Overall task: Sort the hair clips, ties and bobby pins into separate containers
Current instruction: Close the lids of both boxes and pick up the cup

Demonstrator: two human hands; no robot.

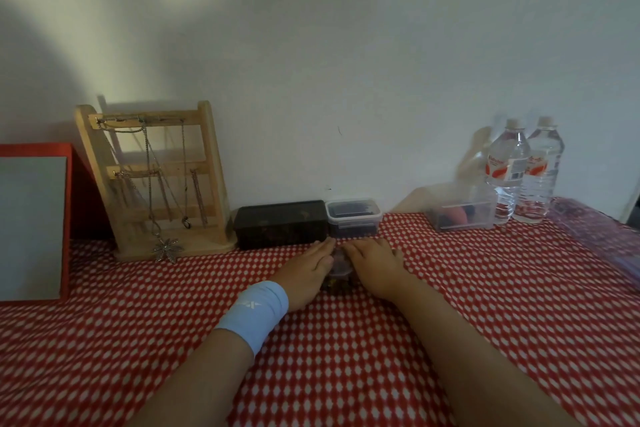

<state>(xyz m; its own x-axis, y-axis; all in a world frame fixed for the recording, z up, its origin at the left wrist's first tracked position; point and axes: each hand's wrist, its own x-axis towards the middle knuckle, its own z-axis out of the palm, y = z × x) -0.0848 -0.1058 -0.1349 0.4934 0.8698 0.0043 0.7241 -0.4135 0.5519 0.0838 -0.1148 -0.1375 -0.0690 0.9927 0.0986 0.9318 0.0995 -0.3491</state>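
- The table (485,322), under a red-and-white checked cloth, fills the near half of the view. The storage is lined up along its far edge against the wall, probably to leave the near cloth as working space.
- A red-framed board (33,225) leans at the far left.
- A wooden stand (156,184) hung with chains stands just right of it. It has no part in the sorting.
- A black box (280,224) sits at the far centre, its contents too dark to name.
- Two water bottles (509,166) stand at the far right.
- A clear tub (464,215) just left of the bottles is blurred, with something pink and something dark inside.
- A lidded clear tub (353,217) touches the black box's right end and holds dark items. These are likely one sorted kind, though which kind cannot be told.
- The left hand (308,274) lies on the cloth with fairly straight fingers laid along the left side of the little pot, not wrapped round it.
- The right hand (375,267) mirrors it, loose and flat against the pot's right side. The pot seems to be steadied or slid between the two palms rather than gripped.
- The little pot (341,267) is clear and sits between the hands, just near of the two far boxes. It is mostly hidden and its contents are unclear.
- A pale blue wristband (256,312) circles the left wrist.
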